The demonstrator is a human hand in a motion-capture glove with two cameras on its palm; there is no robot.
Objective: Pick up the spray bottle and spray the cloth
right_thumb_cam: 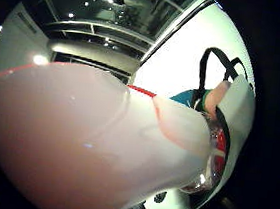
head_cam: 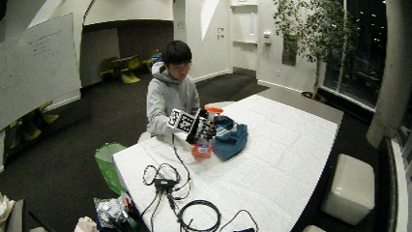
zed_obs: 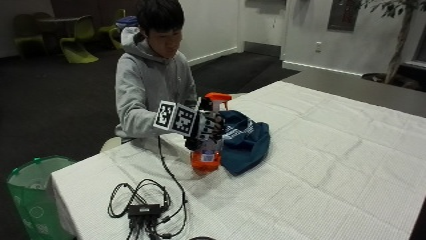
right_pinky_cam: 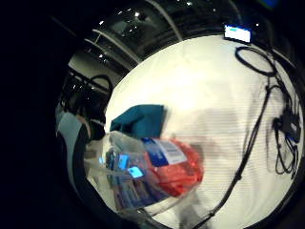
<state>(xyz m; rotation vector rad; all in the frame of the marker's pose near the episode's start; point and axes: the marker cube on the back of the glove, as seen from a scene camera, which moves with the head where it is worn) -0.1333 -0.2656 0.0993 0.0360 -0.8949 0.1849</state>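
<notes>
Pick-up step: right hand [zed_obs: 203,127] wrapped round bottle [zed_obs: 208,150], grip grasping it, base at desk [zed_obs: 319,150], touching cloth [zed_obs: 246,142]. Next: lift, turn nozzle at cloth, squeeze trigger.

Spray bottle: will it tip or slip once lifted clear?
The spray bottle is tall and narrow, so probably tippy if set down carelessly. Orange liquid sits low, likely steadying it. Its clear plastic looks smooth, maybe slippery, though the right hand wraps its middle beside the cloth.
</notes>
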